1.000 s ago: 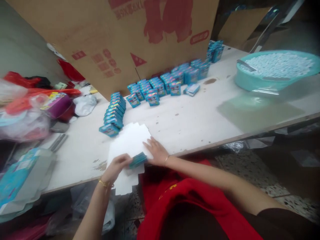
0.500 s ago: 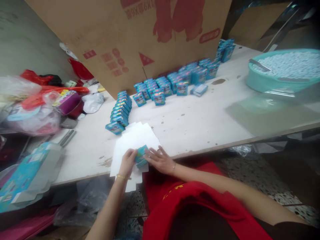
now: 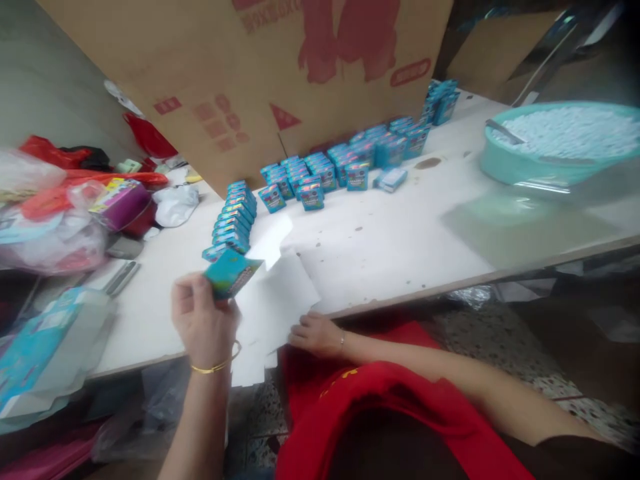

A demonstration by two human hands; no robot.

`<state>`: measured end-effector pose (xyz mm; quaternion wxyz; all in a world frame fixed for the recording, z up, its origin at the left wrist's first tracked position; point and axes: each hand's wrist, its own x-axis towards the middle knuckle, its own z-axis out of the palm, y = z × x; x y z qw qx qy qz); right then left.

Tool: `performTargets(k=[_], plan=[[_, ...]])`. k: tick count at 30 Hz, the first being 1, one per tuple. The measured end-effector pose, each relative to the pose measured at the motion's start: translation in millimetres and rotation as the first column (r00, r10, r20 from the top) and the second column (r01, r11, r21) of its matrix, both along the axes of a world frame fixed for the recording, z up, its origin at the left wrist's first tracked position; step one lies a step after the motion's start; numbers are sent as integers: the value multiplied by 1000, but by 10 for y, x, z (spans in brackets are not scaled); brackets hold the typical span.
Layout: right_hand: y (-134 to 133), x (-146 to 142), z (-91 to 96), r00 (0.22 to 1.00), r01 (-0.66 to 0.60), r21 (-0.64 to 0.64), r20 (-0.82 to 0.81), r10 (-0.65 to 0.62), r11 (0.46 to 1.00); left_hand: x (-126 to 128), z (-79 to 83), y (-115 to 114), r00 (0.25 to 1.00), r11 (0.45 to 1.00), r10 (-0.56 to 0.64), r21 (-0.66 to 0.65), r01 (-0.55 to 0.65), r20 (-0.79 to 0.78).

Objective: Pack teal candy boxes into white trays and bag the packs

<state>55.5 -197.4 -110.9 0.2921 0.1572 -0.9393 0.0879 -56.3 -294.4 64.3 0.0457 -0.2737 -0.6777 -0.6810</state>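
Note:
My left hand (image 3: pixel 205 313) is raised over the left part of the table, closed on a small blue printed box (image 3: pixel 231 273). Just behind that box runs a row of similar blue boxes (image 3: pixel 235 217), standing one behind another. Below lies a loose stack of white card sheets (image 3: pixel 265 310) with stepped edges. At the table's front edge my right hand (image 3: pixel 316 335) has its fingers curled over the near right edge of the top sheet, which is bent up a little. The right fingertips are partly hidden.
A large cardboard carton (image 3: pixel 250 80) stands behind several groups of blue boxes (image 3: pixel 320 180). To the right is a turquoise tub (image 3: pixel 530 160) full of small pale pieces, with a scoop handle. Plastic bags (image 3: pixel 70 233) and blue flattened cartons (image 3: pixel 45 340) lie at left.
My left hand has moved left and up with the blue box, away from my right hand. My right hand has let go of the box and taken the sheet's edge.

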Motion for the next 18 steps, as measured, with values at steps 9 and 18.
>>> performTargets(k=[9, 18], plan=[[1030, 1472, -253, 587, 671, -611, 93, -804, 420, 720, -898, 1044, 853, 844, -522, -130, 520, 24], [1391, 2171, -347, 741, 664, -76, 201, -641, 744, 834, -1475, 1176, 389, 300, -920, -719, 628, -44]])
